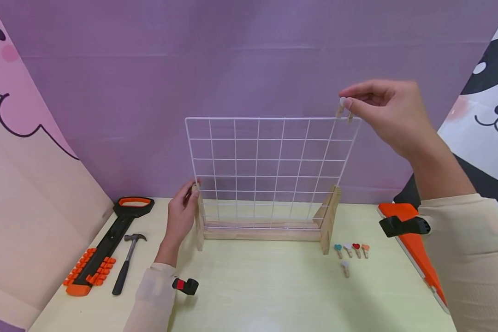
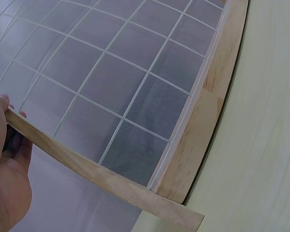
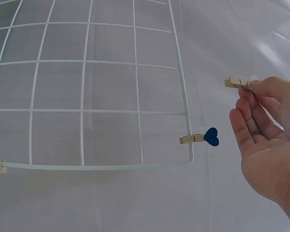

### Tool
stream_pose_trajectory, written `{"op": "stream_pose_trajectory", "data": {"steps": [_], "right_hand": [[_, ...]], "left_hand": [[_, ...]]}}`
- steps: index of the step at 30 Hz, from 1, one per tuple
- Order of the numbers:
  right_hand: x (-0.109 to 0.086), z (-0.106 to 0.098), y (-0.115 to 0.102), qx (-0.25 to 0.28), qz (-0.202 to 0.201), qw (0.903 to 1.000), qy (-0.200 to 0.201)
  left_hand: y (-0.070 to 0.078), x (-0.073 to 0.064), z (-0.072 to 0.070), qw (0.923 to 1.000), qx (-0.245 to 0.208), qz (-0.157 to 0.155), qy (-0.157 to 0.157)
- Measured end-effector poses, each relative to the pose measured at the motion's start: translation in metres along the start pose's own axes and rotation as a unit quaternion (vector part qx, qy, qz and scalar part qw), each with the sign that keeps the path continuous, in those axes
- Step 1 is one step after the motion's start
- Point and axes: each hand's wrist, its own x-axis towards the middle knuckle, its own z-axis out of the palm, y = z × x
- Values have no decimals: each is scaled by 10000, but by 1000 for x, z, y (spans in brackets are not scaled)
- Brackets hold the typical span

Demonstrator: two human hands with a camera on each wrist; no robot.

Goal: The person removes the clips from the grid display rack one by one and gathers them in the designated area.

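Observation:
A white wire grid (image 1: pixel 257 159) stands upright in a wooden stand (image 1: pixel 261 234). My left hand (image 1: pixel 182 210) grips the top of the stand's left upright (image 2: pixel 82 159), thumb on one side and fingers on the other. Above the grid's top right corner, my right hand (image 1: pixel 392 110) pinches a small wooden clothespin with a white heart (image 3: pixel 238 83) between thumb and finger. In the right wrist view that clothespin is apart from the wire. A clothespin with a dark blue heart (image 3: pixel 211 137) is clipped on the top wire near the corner.
Several heart clothespins (image 1: pixel 356 249) lie on the table right of the stand. To the left are a hammer (image 1: pixel 128 263) and a black and orange tool (image 1: pixel 112 240). An orange object (image 1: pixel 415 249) lies at the right, partly behind my sleeve. A purple backdrop rises behind.

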Motion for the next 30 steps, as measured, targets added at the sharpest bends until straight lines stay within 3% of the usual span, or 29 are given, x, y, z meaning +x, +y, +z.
{"op": "stream_pose_trajectory", "data": {"steps": [6, 21, 30], "right_hand": [[-10, -3, 7, -224, 34, 9997, -97], [-34, 3, 33, -494, 229, 9984, -169], [-51, 12, 55, -669, 303, 9969, -291]], "left_hand": [[3, 2, 0, 9999, -44, -126, 8], [0, 0, -1, 9997, -143, 221, 29], [0, 1, 1, 9998, -191, 30, 5]]}}
